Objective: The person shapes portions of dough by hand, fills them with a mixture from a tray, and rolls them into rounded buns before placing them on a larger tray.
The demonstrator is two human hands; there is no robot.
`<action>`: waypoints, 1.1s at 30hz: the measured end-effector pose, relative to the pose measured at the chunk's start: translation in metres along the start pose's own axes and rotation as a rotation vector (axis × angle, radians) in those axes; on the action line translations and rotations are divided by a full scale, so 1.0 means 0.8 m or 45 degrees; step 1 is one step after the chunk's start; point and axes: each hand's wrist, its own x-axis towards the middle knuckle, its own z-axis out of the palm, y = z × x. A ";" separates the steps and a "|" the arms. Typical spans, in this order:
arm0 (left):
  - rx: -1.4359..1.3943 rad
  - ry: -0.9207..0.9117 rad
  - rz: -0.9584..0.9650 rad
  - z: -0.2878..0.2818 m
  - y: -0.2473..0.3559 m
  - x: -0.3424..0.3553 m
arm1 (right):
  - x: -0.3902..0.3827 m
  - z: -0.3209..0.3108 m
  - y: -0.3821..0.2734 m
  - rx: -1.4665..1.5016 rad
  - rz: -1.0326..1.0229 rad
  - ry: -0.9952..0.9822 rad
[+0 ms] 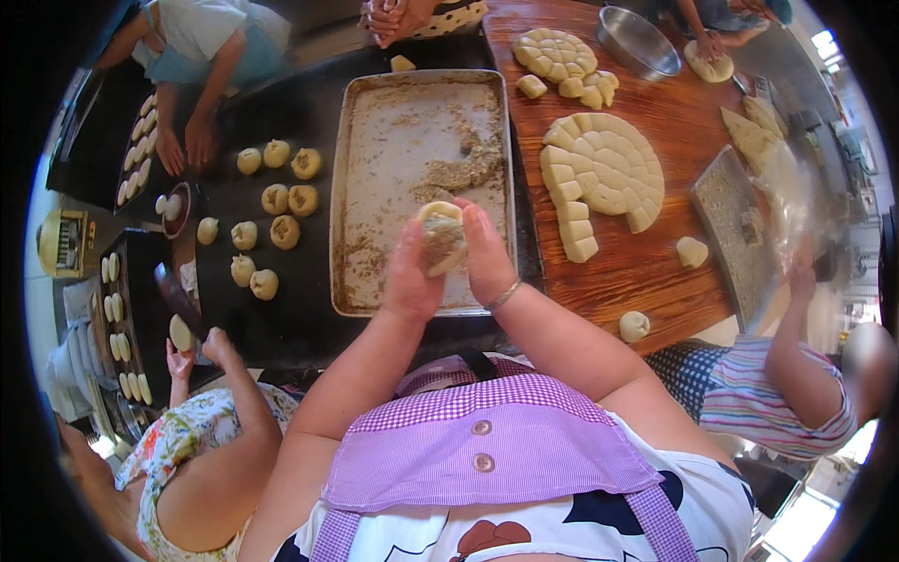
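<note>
Over a shallow metal tray [375,122] smeared with crumbly brown filling, I hold a cupped piece of dough [453,261] in front of me. Grey-brown filling [438,236] shows inside it. My left hand [414,267] curves around its left side. On the other side, my right hand [489,258], with a bracelet at the wrist, closes against it, fingers pointing away. A heap of loose filling [464,173] lies in the tray just beyond my right fingers.
Several stuffed dough balls [274,199] sit on the dark table to the left. On the wooden board at right lie cut dough portions [609,164], a steel bowl [639,42] and a second tray [735,234]. Co-workers stand around; one at left handles a dough piece [182,332].
</note>
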 end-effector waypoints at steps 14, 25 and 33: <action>0.010 0.018 0.230 0.005 -0.004 0.001 | -0.005 0.013 0.003 0.571 0.240 -0.013; 0.596 0.324 0.516 0.008 -0.043 0.001 | -0.014 0.006 0.024 -0.449 -0.108 -0.029; 0.300 0.222 0.445 0.018 0.024 0.002 | 0.000 0.043 -0.009 0.213 0.020 -0.200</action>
